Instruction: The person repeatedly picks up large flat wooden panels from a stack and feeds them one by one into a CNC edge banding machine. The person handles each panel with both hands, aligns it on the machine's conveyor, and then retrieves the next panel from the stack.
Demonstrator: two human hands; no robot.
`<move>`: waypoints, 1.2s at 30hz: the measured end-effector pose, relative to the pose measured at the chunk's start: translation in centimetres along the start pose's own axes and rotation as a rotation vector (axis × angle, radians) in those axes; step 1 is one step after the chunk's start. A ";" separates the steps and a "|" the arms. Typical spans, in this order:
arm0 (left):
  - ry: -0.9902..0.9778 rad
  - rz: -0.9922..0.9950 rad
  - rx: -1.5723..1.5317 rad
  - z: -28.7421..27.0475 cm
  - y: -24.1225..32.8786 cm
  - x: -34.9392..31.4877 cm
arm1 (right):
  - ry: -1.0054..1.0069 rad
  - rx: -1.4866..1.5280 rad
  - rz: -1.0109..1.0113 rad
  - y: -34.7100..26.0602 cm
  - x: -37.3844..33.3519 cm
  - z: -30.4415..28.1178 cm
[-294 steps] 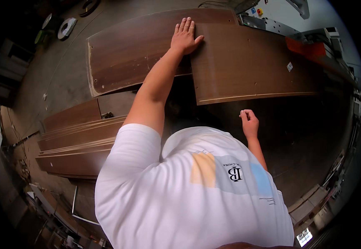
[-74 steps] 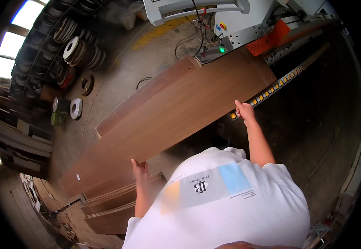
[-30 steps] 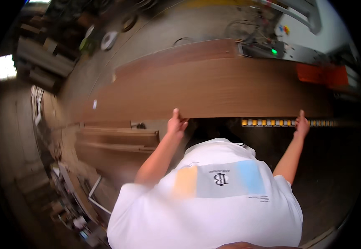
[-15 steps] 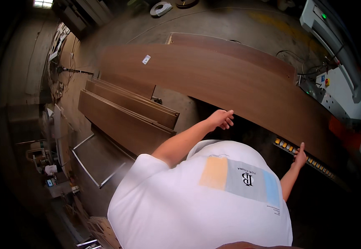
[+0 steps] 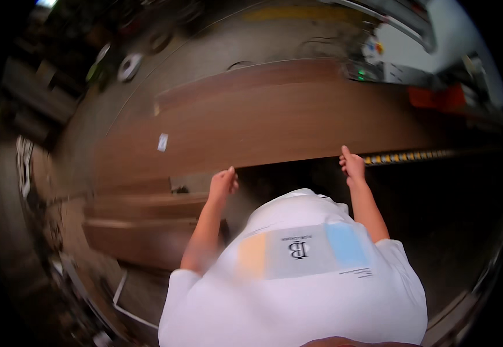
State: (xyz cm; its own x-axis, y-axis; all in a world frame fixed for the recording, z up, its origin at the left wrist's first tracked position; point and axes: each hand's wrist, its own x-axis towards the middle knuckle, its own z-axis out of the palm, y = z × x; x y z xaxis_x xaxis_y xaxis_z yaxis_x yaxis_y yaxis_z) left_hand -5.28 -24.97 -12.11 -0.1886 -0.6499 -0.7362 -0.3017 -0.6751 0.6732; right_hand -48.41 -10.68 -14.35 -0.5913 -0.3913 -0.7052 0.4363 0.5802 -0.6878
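Observation:
A long brown board (image 5: 251,124) lies across the view in front of me, with a small white label (image 5: 163,142) on its left part. My left hand (image 5: 222,184) is at its near edge, fingers curled and thumb side against the edge. Farther right, my right hand (image 5: 353,166) grips the same edge, its thumb over the top face and the other fingers bent below. Beside the right hand, a strip of yellow rollers (image 5: 407,157) runs along under the board's edge. The undersides of both grips are hidden or blurred.
A machine with a grey-white housing (image 5: 404,49) and an orange-red part (image 5: 436,97) stands at the far right. Stacked brown boards (image 5: 141,234) lie at the left, close to my left forearm. A white ring-shaped roll (image 5: 129,67) rests on the floor beyond.
My view has turned to the right. My left hand has come to the board's near edge from a little short of it. The right hand stays at the edge, nearer the left hand.

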 end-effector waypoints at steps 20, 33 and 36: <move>0.138 1.329 0.677 43.8 36.9 21.1 | 0.177 0.198 -0.069 -3.5 6.6 -14.6; -0.147 1.679 0.134 41.5 39.8 20.0 | 0.284 0.150 -0.131 -4.9 11.7 -24.6; -0.360 1.373 0.010 38.9 40.1 11.2 | 0.421 0.130 -0.125 -4.5 13.2 -26.8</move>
State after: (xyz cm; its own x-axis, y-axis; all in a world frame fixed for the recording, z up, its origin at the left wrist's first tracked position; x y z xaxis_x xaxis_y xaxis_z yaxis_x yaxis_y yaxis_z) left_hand -55.89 -45.75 3.94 -0.5565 -0.6529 0.5138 0.3068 0.4133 0.8574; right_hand -76.31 0.66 -15.95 -0.8573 -0.1131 -0.5023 0.4093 0.4423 -0.7980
